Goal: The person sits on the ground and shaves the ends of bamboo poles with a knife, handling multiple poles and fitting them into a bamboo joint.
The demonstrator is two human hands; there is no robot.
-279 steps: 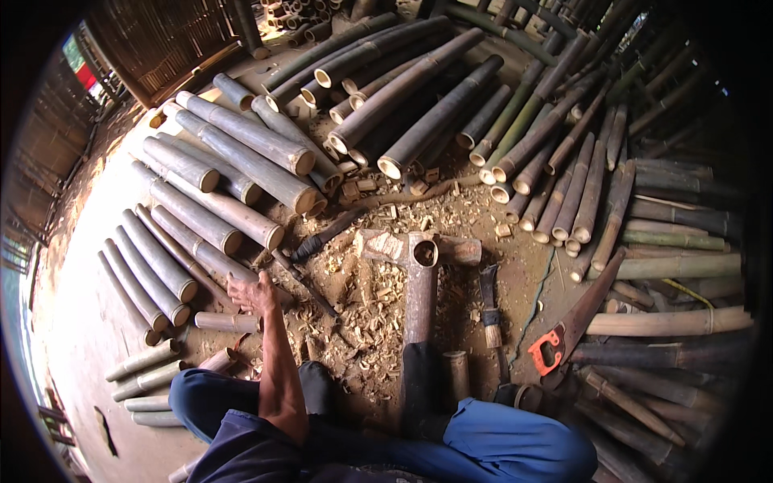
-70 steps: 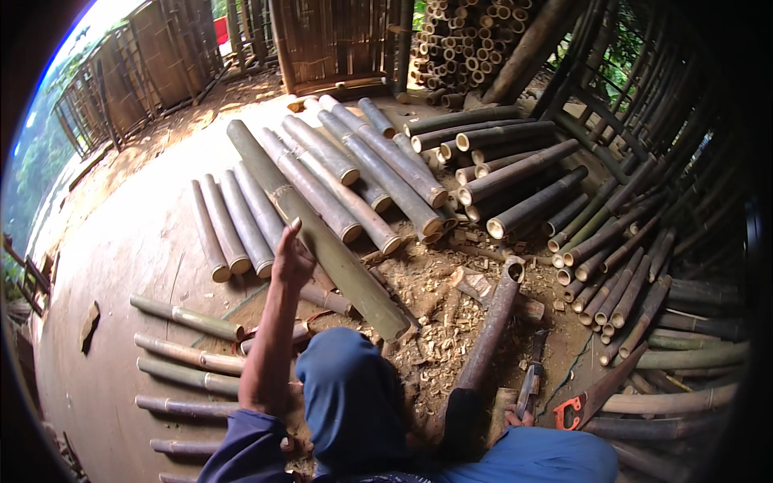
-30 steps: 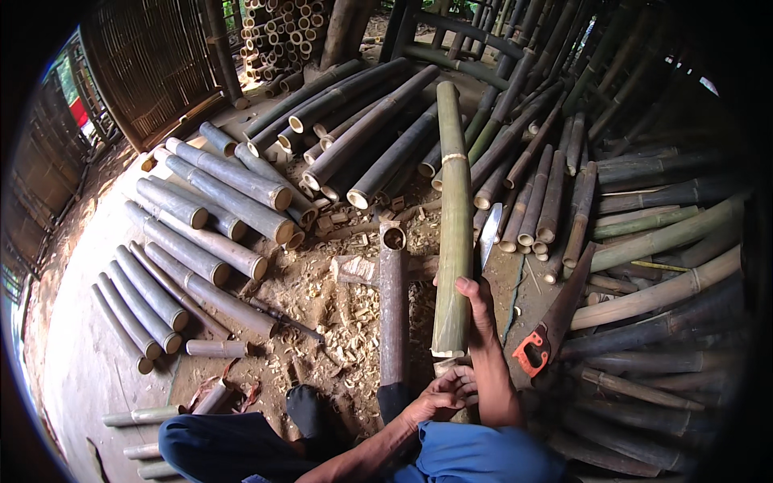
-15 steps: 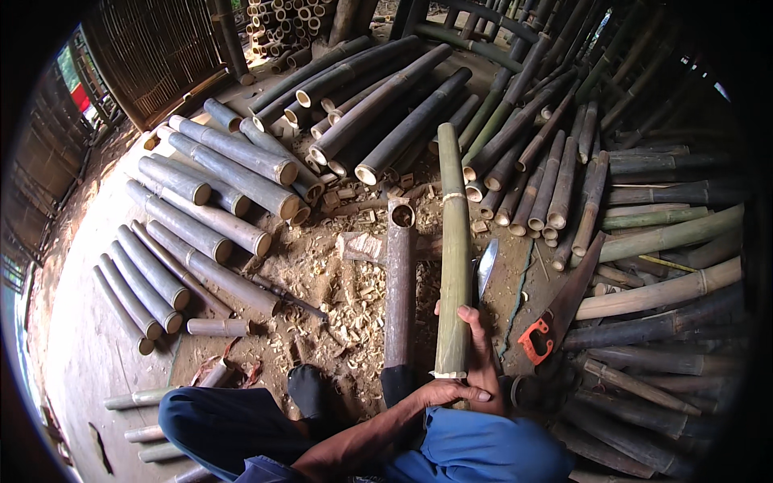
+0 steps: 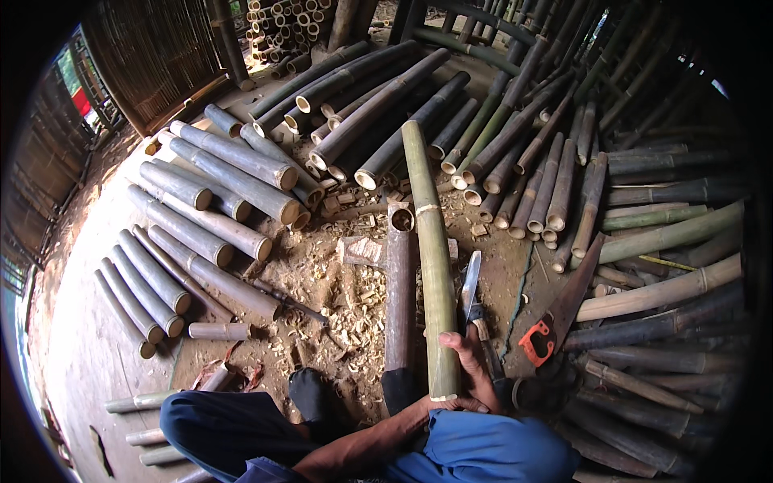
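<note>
A long pale-green bamboo pole [image 5: 433,241] stands nearly upright before me, its top leaning to the left. My right hand [image 5: 473,366] is closed round its lower part from the right side, thumb across the front. At the bottom end of the pole is my left hand [image 5: 455,405], gripping it low above my right thigh; most of its fingers are hidden. Just right of the pole lies a knife [image 5: 471,282] with a bright blade. Left of it, a weathered brown bamboo post [image 5: 399,298] with a hollow end runs from my foot.
An orange-handled saw [image 5: 538,342] lies to the right beside stacked bamboo poles [image 5: 660,290]. More cut bamboo lengths [image 5: 233,157] lie in rows at left and far centre. Wood shavings [image 5: 342,310] and a wood block [image 5: 362,250] cover the middle ground.
The pole's top has swung left and its lower end has come slightly down and left. The right hand moved down with it. More of the knife, including its handle, now shows.
</note>
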